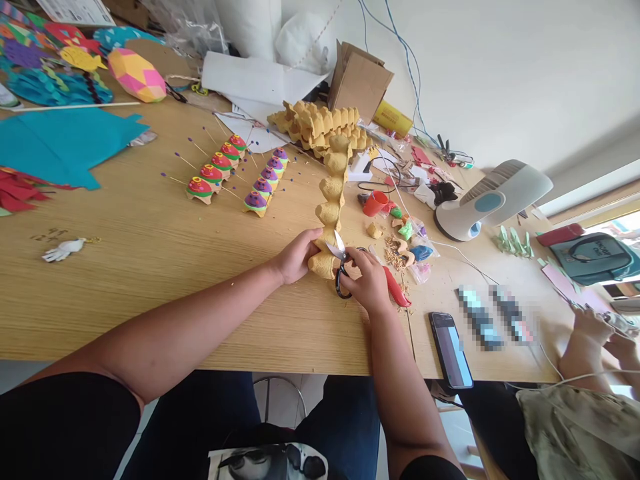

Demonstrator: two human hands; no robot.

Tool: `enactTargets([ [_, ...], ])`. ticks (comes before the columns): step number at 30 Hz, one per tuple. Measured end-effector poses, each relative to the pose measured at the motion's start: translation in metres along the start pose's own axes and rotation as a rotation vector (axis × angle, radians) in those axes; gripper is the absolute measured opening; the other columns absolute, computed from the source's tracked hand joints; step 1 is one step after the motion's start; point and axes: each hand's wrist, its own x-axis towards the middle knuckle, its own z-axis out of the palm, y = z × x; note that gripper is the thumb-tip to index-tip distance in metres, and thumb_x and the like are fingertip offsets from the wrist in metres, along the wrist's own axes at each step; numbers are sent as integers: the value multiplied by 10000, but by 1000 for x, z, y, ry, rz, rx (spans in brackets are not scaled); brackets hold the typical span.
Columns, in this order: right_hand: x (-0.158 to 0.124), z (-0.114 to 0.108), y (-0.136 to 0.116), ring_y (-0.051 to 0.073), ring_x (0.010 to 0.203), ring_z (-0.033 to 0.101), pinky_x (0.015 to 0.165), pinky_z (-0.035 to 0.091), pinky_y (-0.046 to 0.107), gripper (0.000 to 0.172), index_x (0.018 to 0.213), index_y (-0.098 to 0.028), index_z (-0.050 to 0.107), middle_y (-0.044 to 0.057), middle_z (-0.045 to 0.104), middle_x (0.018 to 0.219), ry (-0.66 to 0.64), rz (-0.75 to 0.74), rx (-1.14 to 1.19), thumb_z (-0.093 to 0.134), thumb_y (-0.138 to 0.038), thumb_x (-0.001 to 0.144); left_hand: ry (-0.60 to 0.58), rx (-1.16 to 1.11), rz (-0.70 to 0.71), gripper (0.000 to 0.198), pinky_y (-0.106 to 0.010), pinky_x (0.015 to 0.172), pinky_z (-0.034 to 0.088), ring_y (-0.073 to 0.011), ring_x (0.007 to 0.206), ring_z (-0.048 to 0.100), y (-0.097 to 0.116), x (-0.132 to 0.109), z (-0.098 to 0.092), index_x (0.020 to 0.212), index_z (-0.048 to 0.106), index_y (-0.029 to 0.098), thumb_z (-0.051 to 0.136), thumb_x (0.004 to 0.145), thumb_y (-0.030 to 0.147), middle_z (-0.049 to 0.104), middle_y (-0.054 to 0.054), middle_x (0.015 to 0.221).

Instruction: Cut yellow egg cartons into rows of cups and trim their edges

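A strip of yellow egg carton [330, 189] stretches away from me across the table, with my left hand [299, 256] closed on its near end. My right hand [369, 279] grips a pair of black-handled scissors [341, 272]. The scissor blades are spread and lie against the carton's edge close to my left fingers. Just right of that hand is a red object [398, 287], partly hidden behind it. Farther left stand a red-and-green painted carton strip [216, 171] and a purple-and-green one [267, 183], both stuck with pins.
Stacked egg cartons [320, 127] sit at the back. On the right are a red cup [376, 203], carton scraps [397, 252], a white lamp-like device [495, 200] and a phone [451, 350]. Another person's hands [593, 333] are at far right. Blue paper [70, 143] lies left.
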Motion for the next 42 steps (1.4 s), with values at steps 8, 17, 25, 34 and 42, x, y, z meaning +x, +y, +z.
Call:
enactTargets([
  [8, 0, 0, -1, 241, 896, 669, 808, 516, 351, 317, 1214, -238, 672, 56, 741, 989, -30, 45, -68, 685, -266, 898, 34, 57, 43, 446, -388, 784, 586, -300, 967, 747, -1, 0, 1, 977, 727, 178, 602, 840, 583, 793, -99, 916],
  [17, -3, 2, 3, 221, 808, 673, 703, 469, 315, 269, 1182, -261, 696, 32, 746, 925, -7, 136, -82, 682, -308, 918, 47, 63, 53, 484, -395, 833, 589, -306, 1025, 743, 0, 1, 3, 1062, 707, 180, 600, 843, 598, 795, -104, 967],
  [25, 0, 0, 1, 184, 728, 608, 676, 471, 301, 321, 1167, -230, 654, 13, 692, 874, 76, 300, 143, 667, -425, 912, 83, 190, 144, 477, -341, 784, 573, -252, 993, 722, -7, 1, -4, 1109, 681, 214, 610, 896, 635, 759, -68, 1001],
  [34, -1, 0, -7, 174, 721, 582, 668, 457, 286, 245, 1092, -238, 664, 6, 654, 832, -74, 211, 237, 653, -405, 913, 247, 523, 444, 451, -287, 804, 512, -191, 884, 648, -6, -2, -3, 1006, 683, 205, 715, 858, 629, 705, -43, 942],
  [42, 0, 7, -8, 163, 685, 567, 641, 448, 280, 319, 1099, -228, 673, 2, 654, 804, -78, 256, 329, 649, -486, 914, 297, 642, 507, 458, -283, 809, 491, -196, 909, 625, -7, -6, 0, 1032, 673, 192, 761, 827, 591, 698, -46, 953],
])
